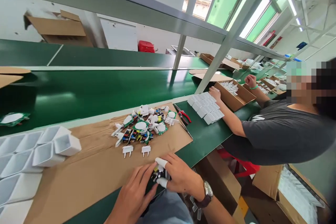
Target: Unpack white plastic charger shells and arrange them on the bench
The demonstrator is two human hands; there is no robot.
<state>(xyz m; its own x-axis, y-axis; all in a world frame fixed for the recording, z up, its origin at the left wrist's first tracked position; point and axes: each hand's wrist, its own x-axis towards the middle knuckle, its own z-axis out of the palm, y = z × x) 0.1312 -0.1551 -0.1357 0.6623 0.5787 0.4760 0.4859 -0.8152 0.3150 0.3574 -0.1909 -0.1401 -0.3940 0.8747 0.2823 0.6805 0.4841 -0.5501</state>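
Observation:
At the near edge of the bench, a small circuit board [155, 175] with black and white parts sits between my two hands. My left hand [136, 189] grips its left side, fingers bent and thumb underneath. From the right, my right hand [182, 175] pinches it with the thumb and forefinger, both in white finger cots; a watch is on that wrist. My fingers cover much of the board. Just beyond lie two white plug pieces with prongs, a left one [127, 151] and a right one [146, 151]. Behind them is a heap of circuit boards [141, 126] with white plugs.
Brown paper [86, 178] covers the green bench. White open housings [44, 152] stand at left, more white housings [206, 106] at right, beside red-handled pliers [183, 114]. A co-worker [283, 129] sits at right near a carton [235, 94]. A metal frame [181, 24] crosses above.

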